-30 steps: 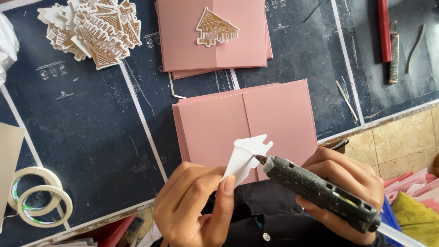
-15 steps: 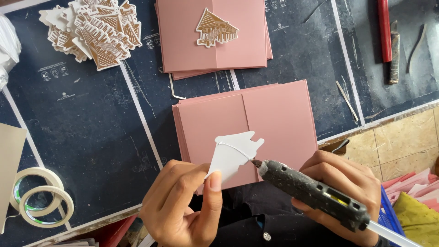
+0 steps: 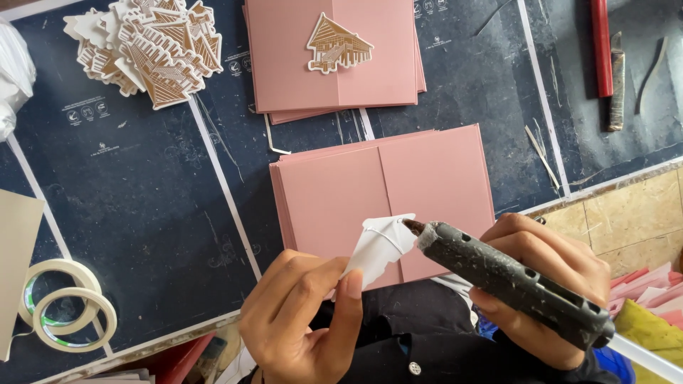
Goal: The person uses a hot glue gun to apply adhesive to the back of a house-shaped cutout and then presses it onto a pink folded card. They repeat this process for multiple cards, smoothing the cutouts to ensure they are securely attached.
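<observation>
My left hand (image 3: pixel 302 313) pinches a small white house-shaped paper cutout (image 3: pixel 377 245), blank back facing up, with thin lines of glue on it. A dark grey hot glue gun (image 3: pixel 512 281) lies gripped in my right hand (image 3: pixel 548 270), its nozzle touching the cutout's upper right edge. Both hover over the near edge of a stack of pink folded cards (image 3: pixel 388 188). Farther off lies a second pink stack (image 3: pixel 334 60) with a brown-printed house cutout (image 3: pixel 338 46) stuck on top.
A heap of printed house cutouts (image 3: pixel 153 50) sits at the far left on the dark cutting mat (image 3: pixel 135 199). Two tape rolls (image 3: pixel 60 302) lie at the near left. A red stick (image 3: pixel 601 46) and a knife (image 3: pixel 617 82) rest far right, and tiled floor (image 3: pixel 626 220) shows beyond the table edge.
The cutout has turned in my left fingers and shifted a little left, while the glue gun's nozzle tracked along its back. The card stacks have not moved.
</observation>
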